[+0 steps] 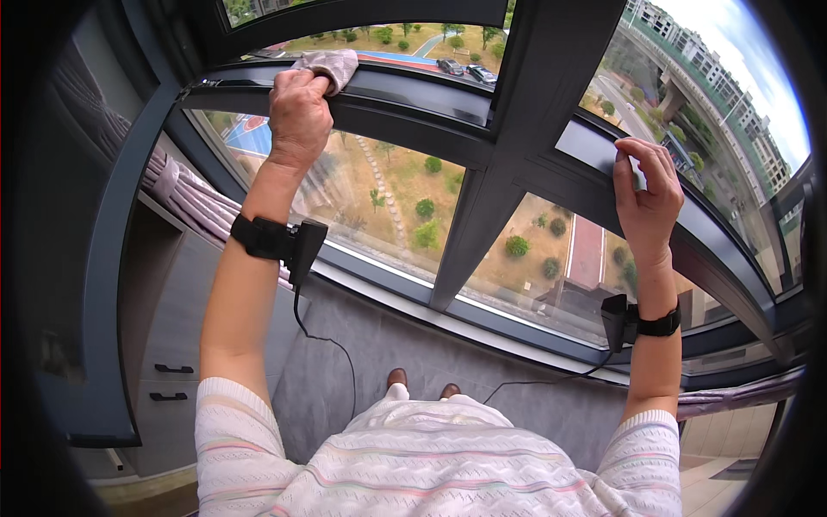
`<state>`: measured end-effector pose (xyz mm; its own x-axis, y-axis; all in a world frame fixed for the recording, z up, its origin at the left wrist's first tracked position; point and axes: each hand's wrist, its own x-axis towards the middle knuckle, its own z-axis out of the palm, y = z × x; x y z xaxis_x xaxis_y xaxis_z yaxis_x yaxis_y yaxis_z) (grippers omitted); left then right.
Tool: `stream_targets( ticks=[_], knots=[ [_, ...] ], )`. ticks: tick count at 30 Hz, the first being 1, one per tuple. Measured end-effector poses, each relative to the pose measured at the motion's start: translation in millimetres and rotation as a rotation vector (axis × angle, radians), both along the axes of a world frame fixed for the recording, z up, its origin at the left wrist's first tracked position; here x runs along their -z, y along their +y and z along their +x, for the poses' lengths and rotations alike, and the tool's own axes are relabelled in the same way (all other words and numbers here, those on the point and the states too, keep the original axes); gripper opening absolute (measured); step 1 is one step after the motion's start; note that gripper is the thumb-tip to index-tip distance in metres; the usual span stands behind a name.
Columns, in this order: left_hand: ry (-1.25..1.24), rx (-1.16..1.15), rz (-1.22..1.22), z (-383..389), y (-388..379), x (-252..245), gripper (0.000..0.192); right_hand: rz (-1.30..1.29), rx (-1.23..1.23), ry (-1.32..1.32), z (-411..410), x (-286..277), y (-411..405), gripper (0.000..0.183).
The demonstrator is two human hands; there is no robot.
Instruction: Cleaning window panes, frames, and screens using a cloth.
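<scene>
My left hand (301, 116) is closed around a crumpled pinkish checked cloth (329, 66). The cloth rests on the dark metal window rail (413, 90), below an opened window sash. Farther right, my right hand (649, 190) is at the ledge (585, 150) of the neighbouring window, with its fingers bent and a gap showing between thumb and fingers. No object is visible in it. Whether its fingertips press on the ledge is hard to tell.
A thick dark mullion (526, 84) stands between my hands. An open sash (106, 271) juts in at left, beside a tied-back curtain (184, 190) and a grey cabinet (171, 316). Wrist-worn devices (307, 249) trail black cables (345, 349). Glass panes show ground far below.
</scene>
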<state>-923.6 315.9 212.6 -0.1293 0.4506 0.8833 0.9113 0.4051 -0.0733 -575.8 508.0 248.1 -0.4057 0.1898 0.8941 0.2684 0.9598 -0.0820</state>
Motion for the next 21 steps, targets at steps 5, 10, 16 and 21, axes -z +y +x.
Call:
stream_targets(
  ticks=[5,10,16,21],
  knots=[
    [-0.043,0.214,-0.017,101,40,-10,0.016,0.035,-0.088,0.030,1,-5,0,0.010],
    [-0.434,0.513,-0.016,134,40,-32,0.021,0.019,-0.130,0.040,5,-7,-2,0.010],
    [-0.503,0.837,0.566,150,53,-153,0.021,-0.004,-0.152,0.036,1,-6,-4,0.011],
    [0.287,0.344,0.626,183,107,-254,0.038,-0.008,-0.184,0.018,5,-13,-10,0.010]
  ],
)
